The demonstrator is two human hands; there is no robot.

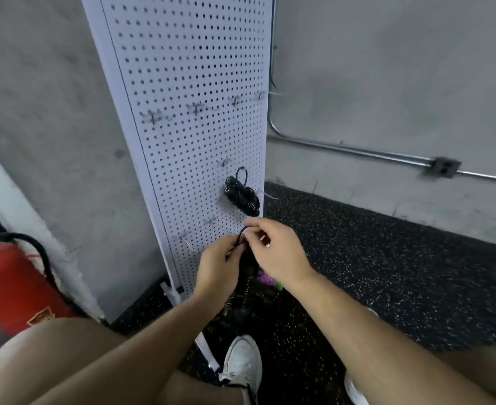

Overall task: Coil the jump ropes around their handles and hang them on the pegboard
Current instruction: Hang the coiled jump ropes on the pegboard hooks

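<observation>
I cannot read any text here; the label on the red fire extinguisher point(13, 285) is too blurred.

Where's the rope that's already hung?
Head view, centre: the coiled black rope hangs on the pegboard near its right edge, just above the right hand.
</observation>
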